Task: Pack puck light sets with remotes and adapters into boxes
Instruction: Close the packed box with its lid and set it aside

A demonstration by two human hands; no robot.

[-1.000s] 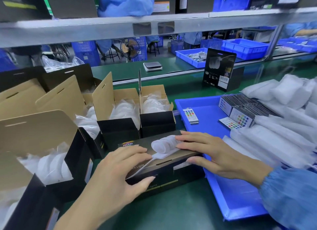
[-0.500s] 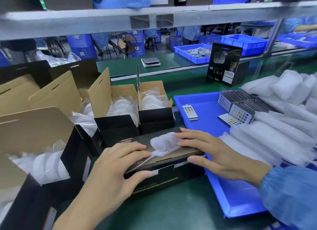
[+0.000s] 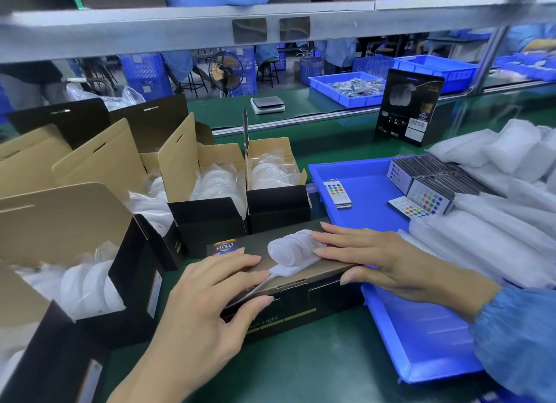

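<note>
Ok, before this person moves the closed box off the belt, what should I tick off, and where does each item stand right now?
1. Lid of the flat black and gold printed carton down: ok, its front tab looks tucked in.
2. Left hand on the carton: ok, fingers flat on the lid, thumb on the front face.
3. Right hand on the carton: ok, fingers flat on the lid.
4. Puck lights, remote and adapter inside: cannot tell, carton is closed.
5. Loose rainbow-button white remote ready in the blue plastic tray: ok.
6. Next open brown-flapped box holds bagged lights: ok.
</note>
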